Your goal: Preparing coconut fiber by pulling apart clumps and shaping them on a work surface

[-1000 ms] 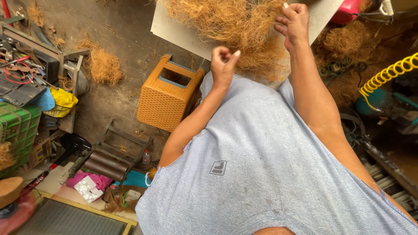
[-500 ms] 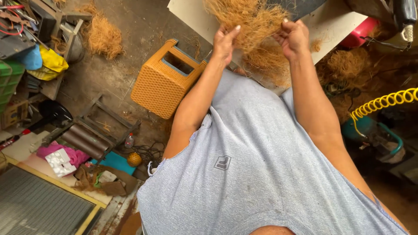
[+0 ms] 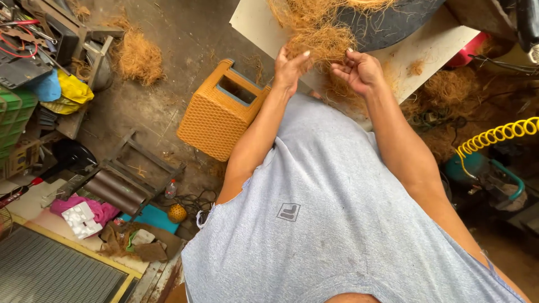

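A clump of brown coconut fibre [image 3: 324, 44] lies at the near edge of a white board [image 3: 443, 42], partly over a dark round disc [image 3: 393, 25]. My left hand [image 3: 291, 66] grips the clump's left side with fingers curled into the strands. My right hand [image 3: 360, 70] pinches the fibre from the right, thumb and fingers closed on it. Both hands sit close together above my grey shirt. More loose fibre [image 3: 297, 11] spreads further up the board.
An orange woven plastic stool [image 3: 219, 112] stands on the concrete floor left of my arm. A fibre pile [image 3: 137, 56] lies beyond it. Tools and cloths crowd the left. A yellow coiled hose [image 3: 494, 137] and green compressor [image 3: 477, 168] sit right.
The view has tilted, so the board and stool appear lower in frame. My hands came closer together on the fibre clump, drawing it toward the board's near edge.
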